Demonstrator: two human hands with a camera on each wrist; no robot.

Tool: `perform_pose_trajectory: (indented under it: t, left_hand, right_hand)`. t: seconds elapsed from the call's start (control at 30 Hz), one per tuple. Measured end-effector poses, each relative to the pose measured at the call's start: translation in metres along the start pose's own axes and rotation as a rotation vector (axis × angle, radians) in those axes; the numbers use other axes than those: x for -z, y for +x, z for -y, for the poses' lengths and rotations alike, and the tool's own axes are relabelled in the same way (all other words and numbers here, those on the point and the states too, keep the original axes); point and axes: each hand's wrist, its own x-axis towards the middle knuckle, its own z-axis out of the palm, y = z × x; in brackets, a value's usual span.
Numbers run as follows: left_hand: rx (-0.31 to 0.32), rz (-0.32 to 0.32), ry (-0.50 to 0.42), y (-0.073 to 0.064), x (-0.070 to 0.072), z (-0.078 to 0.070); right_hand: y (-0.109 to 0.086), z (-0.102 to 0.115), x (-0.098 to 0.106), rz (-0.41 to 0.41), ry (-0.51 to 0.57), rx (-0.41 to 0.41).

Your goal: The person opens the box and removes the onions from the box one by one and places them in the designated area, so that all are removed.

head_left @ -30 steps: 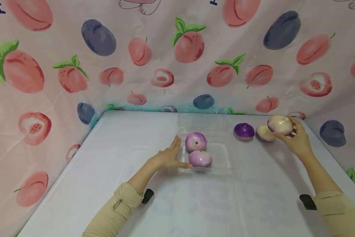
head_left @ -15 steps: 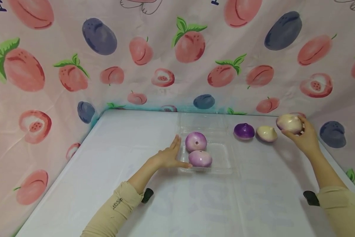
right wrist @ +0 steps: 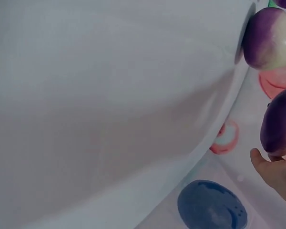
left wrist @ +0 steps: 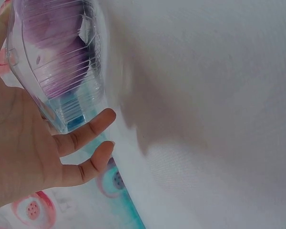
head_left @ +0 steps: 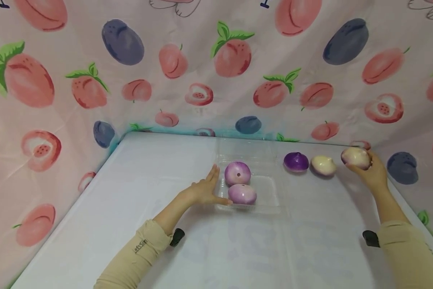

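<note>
In the head view my right hand [head_left: 373, 170] grips a cream-and-purple onion [head_left: 355, 157] near the table's far right corner. Its purple side [right wrist: 279, 124] shows in the right wrist view, with fingertips under it. My left hand [head_left: 205, 190] rests at the near left corner of a clear plastic box [head_left: 268, 192], thumb along the front edge and straight fingers on the left side. Two pale purple onions, one behind [head_left: 237, 173] and one in front [head_left: 242, 194], sit in the box's left half. The left wrist view shows two fingers [left wrist: 88, 134] extended, apart from the box.
Left of the held onion lie a cream onion [head_left: 323, 165] and a dark purple onion [head_left: 296, 162] on the white table [head_left: 158, 168]. The box's clear lid [head_left: 246, 148] is folded back behind it. A fruit-printed cloth [head_left: 198, 48] hangs around the table's back and sides.
My right hand has carried its onion to the right, away from the cream onion, and slightly lower in view. The left hand has stayed at the box.
</note>
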Motion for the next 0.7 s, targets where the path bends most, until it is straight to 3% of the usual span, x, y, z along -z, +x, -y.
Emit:
perform_pose_trajectory:
  t: [0.4,0.7]
  left_hand:
    - [-0.001,0.002,0.003,0.001,0.0,-0.001]
    - [0.002,0.005,-0.008,0.0,0.001,-0.001]
  right_hand:
    - [0.003,-0.021,-0.012,0.074,-0.079,-0.103]
    - [0.003,-0.016,-0.017,0.089,-0.13,-0.154]
